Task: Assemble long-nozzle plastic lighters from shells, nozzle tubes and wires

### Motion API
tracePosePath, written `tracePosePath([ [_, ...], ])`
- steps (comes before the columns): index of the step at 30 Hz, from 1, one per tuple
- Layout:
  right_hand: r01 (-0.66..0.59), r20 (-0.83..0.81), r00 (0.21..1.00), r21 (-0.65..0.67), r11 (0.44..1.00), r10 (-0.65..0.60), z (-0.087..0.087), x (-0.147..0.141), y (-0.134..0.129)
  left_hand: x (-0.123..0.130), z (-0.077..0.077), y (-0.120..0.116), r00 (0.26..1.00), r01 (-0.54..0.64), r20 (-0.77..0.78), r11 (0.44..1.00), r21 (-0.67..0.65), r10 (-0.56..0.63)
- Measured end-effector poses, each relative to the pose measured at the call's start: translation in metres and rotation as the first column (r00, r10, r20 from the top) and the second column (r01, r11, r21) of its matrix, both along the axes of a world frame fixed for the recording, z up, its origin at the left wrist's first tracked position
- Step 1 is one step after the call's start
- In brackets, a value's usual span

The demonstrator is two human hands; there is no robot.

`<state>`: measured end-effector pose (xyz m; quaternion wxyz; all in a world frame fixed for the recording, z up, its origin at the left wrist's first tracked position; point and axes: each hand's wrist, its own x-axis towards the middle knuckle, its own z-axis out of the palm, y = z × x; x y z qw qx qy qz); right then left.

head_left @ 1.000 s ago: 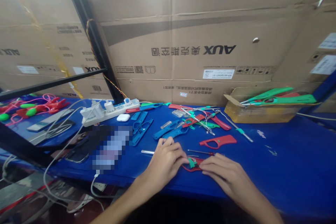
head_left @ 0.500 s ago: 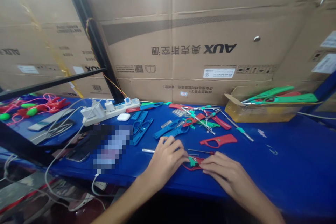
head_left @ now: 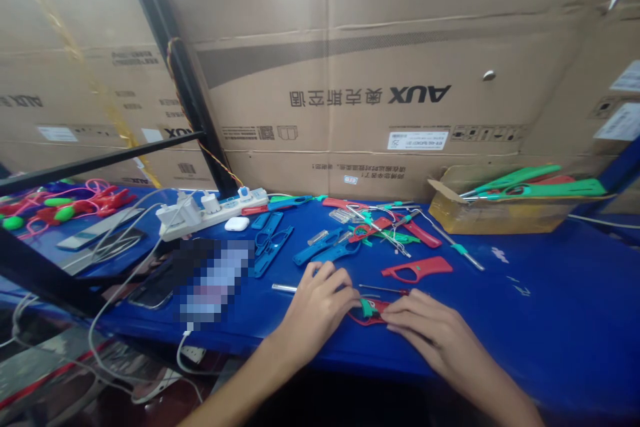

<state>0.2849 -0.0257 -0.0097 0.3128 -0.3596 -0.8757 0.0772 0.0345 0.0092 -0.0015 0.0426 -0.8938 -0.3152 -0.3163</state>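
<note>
Low on the blue tabletop, both hands close on a lighter with a red handle shell (head_left: 369, 323), lying between them. A green trigger piece (head_left: 368, 307) shows inside the shell. My left hand (head_left: 323, 300) grips its left end with bent fingers, and a silver metal tube (head_left: 283, 288) sticks out beyond that hand. My right hand (head_left: 433, 327) pinches the right end of the shell, covering much of it. Just behind lies a screwdriver (head_left: 383, 289), its handle partly hidden by the right fingers. Another red handle half (head_left: 419, 269) rests farther back.
Blue handle halves (head_left: 327, 248), red and green parts and metal tubes (head_left: 467, 257) lie in a pile behind. A cardboard box (head_left: 500, 215) of lighters stands back right. At left are a power strip (head_left: 225, 213), a white earphone case (head_left: 237, 223), phones and cables.
</note>
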Motion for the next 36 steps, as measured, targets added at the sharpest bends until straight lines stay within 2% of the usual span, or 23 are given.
tracePosePath([
  [7,0.011,-0.011,1.0,0.01,1.0,-0.011,0.0019,-0.0025,-0.0009,-0.0012,0.0021,-0.0025,1.0,0.017,-0.02,0.999,0.046,-0.016],
  [14,0.015,-0.001,1.0,-0.003,1.0,-0.015,0.0006,-0.0015,-0.0012,-0.0013,0.0022,-0.0039,0.998,0.021,-0.053,1.0,0.021,-0.02],
  [25,0.009,0.007,1.0,-0.017,1.0,-0.009,-0.0014,-0.0007,-0.0002,0.0027,-0.0001,0.0007,0.997,-0.008,0.067,0.974,-0.226,0.024],
  [29,0.01,0.017,1.0,-0.02,1.0,-0.01,0.0007,-0.001,-0.0003,0.0031,0.0014,0.0007,0.997,-0.008,0.072,0.962,-0.274,0.029],
  [36,0.039,0.027,0.999,0.008,0.999,-0.039,-0.0014,0.0005,-0.0013,0.0014,0.0,0.0017,0.999,0.018,-0.033,0.992,-0.123,-0.022],
])
